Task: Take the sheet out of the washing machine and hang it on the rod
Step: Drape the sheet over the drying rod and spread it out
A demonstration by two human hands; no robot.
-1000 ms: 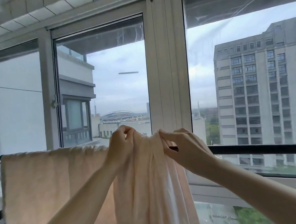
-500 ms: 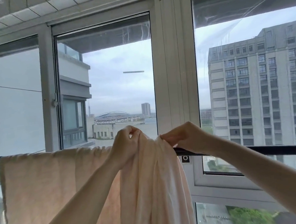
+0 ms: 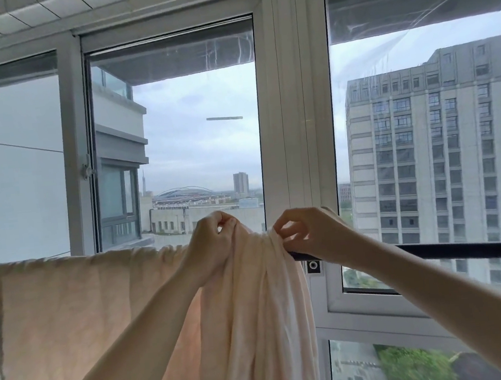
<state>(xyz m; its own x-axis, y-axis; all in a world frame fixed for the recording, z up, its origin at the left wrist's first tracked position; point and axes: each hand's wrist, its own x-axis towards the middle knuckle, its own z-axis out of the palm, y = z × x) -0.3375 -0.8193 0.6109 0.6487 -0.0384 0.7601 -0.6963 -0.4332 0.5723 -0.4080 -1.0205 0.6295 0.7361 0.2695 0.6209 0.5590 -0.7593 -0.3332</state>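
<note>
Two hands are gripping a pale peach sheet (image 3: 72,323) that is hanging over a dark rod (image 3: 463,250) in front of tall windows.

The sheet is lying spread flat along the left part of the rod, then gathering into a thick bunch near the middle, where it is hanging down in long folds. The left hand (image 3: 210,245) is clutching the top of the bunch with curled fingers. The right hand (image 3: 308,234) is pinching the bunch's right edge between thumb and fingers, just above the rod. The hands are sitting close together, only the gathered cloth between them. To the right the rod is running bare across the glass. A white window frame (image 3: 293,124) is standing behind the hands, with a grey high-rise building (image 3: 442,156) showing outside.
</note>
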